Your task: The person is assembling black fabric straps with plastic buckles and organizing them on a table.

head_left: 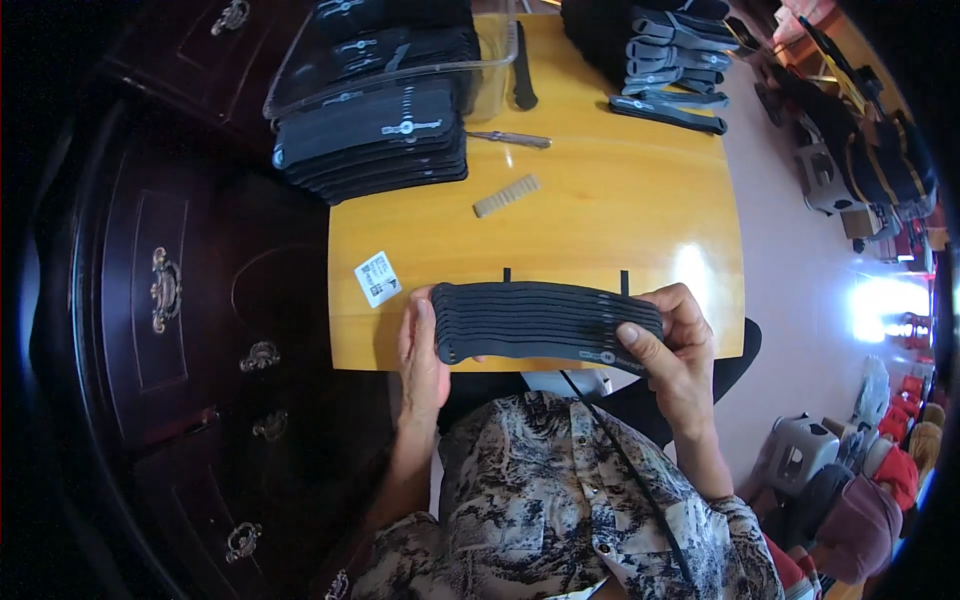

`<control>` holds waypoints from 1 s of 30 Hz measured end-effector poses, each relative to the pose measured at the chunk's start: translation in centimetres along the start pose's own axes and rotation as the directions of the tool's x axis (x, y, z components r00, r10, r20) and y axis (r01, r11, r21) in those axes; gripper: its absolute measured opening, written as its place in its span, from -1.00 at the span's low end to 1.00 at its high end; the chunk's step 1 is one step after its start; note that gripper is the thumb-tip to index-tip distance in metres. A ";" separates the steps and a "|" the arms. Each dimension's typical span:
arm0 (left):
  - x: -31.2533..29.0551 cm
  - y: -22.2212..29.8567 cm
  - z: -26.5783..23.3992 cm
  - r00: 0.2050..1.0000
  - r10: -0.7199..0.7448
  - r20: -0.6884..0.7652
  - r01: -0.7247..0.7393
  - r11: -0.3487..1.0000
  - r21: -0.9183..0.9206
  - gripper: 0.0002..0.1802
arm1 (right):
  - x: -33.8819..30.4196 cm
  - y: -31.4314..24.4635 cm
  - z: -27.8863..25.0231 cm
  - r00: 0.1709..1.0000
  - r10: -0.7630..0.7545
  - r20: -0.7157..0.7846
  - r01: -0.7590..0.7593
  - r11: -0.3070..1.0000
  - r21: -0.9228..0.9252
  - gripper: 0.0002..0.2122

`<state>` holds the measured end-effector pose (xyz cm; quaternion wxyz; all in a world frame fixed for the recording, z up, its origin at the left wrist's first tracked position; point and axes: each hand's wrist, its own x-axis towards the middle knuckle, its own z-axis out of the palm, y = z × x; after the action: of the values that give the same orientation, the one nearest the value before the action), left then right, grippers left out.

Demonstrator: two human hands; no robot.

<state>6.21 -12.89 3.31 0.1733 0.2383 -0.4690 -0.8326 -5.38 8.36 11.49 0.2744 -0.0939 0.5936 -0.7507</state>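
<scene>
A stack of flat, long black fabric pieces point(540, 320) with a small pale print near one end is held up over the table's near edge. My left hand point(424, 345) is closed around its left end, thumb upright along the side; its other fingers are partly hidden behind. At the other end, my right hand point(675, 340) grips the stack, with the thumb on the front face and the fingers around the back. Left of the stack, a small white printed label point(377, 279) lies on the yellow table point(600, 220).
A pile of dark printed fabric pieces point(375, 140) rests at the far left, by a clear plastic bin point(490, 70). Beyond the stack lie a tan ribbed strip point(506, 196) and a thin tool point(510, 139). Grey-and-black folded bundles point(675, 70) are at far right; dark drawers point(160, 290) stand left.
</scene>
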 end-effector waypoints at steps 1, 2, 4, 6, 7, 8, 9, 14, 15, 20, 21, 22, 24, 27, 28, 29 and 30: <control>0.1 -0.3 0.4 1.000 0.006 -0.026 -0.005 0.999 0.053 -0.42 | 0.0 -0.1 0.0 1.000 0.021 -0.003 -0.021 0.997 -0.071 -0.82; -0.3 -0.3 0.7 1.000 0.007 -0.028 -0.007 1.000 0.007 -0.39 | -0.3 -0.2 0.1 0.999 0.040 -0.009 -0.041 0.989 -0.142 -0.82; -0.9 -0.1 1.4 0.991 0.034 -0.133 -0.028 0.999 0.046 -0.41 | -0.8 0.1 0.1 0.999 0.040 0.004 -0.038 0.981 -0.190 -0.81; -1.2 0.3 1.7 0.988 0.074 -0.135 -0.063 0.994 0.085 -0.51 | -0.9 0.0 0.3 1.000 0.009 0.012 -0.007 0.985 -0.170 -0.81; -1.2 0.2 1.7 0.986 0.090 -0.141 -0.077 0.992 0.096 -0.54 | -0.9 0.2 0.0 0.999 0.044 0.008 -0.042 0.988 -0.146 -0.81; -1.2 0.2 1.6 0.984 0.105 -0.147 -0.090 0.990 0.106 -0.56 | -0.8 0.2 -0.3 0.997 0.079 0.004 -0.078 0.989 -0.122 -0.81; -1.4 0.4 1.5 0.982 0.115 -0.147 -0.100 0.989 0.108 -0.56 | -0.7 0.2 -0.4 0.993 0.115 0.003 -0.114 0.987 -0.115 -0.82; -3.1 2.5 3.4 0.976 0.076 -0.205 -0.116 0.975 -0.191 -0.57 | 0.4 2.4 -1.2 0.967 0.254 0.003 -0.251 0.956 0.153 -0.83; -3.4 3.1 3.5 0.978 0.021 -0.208 -0.062 0.980 -0.189 -0.53 | 0.6 2.9 -1.0 0.932 0.354 0.076 -0.361 0.887 0.287 -0.85; -2.5 3.4 1.6 0.984 -0.090 -0.156 0.023 0.923 -0.384 -0.51 | 2.0 3.9 0.2 0.843 0.486 0.229 -0.537 0.758 0.370 -0.87; -2.3 3.7 1.9 0.943 -0.107 -0.315 0.012 0.957 -0.289 -0.51 | 2.3 3.9 0.2 0.857 0.438 0.271 -0.508 0.803 0.310 -0.85; -2.2 4.1 2.2 0.876 -0.109 -0.469 0.019 0.981 -0.192 -0.52 | 2.6 3.6 0.4 0.856 0.435 0.278 -0.509 0.805 0.305 -0.85; -2.4 4.5 0.9 0.931 -0.033 -0.365 0.007 0.997 -0.072 -0.52 | 2.8 2.6 0.9 0.936 0.318 0.152 -0.311 0.948 -0.069 -0.82; -2.8 5.2 -0.7 0.985 -0.003 -0.172 0.005 1.000 0.010 -0.54 | 3.0 1.4 1.2 0.931 0.317 0.181 -0.276 0.936 -0.218 -0.79; -2.6 5.6 -1.1 0.996 -0.018 -0.084 0.016 1.000 -0.023 -0.54 | 3.4 1.2 1.3 0.927 0.306 0.215 -0.248 0.933 -0.260 -0.78; -2.3 5.9 -1.8 1.000 0.004 -0.003 -0.005 1.000 -0.018 -0.60 | 3.6 1.0 1.5 0.928 0.305 0.215 -0.244 0.932 -0.269 -0.79; -2.3 5.9 -1.9 1.000 0.003 -0.012 -0.004 1.000 -0.022 -0.60 | 3.9 1.1 1.5 0.924 0.313 0.219 -0.249 0.929 -0.274 -0.79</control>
<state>9.61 -15.99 8.06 0.1800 0.2405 -0.4592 -0.8360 -7.59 4.90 10.19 0.4416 -0.1372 0.6467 -0.6066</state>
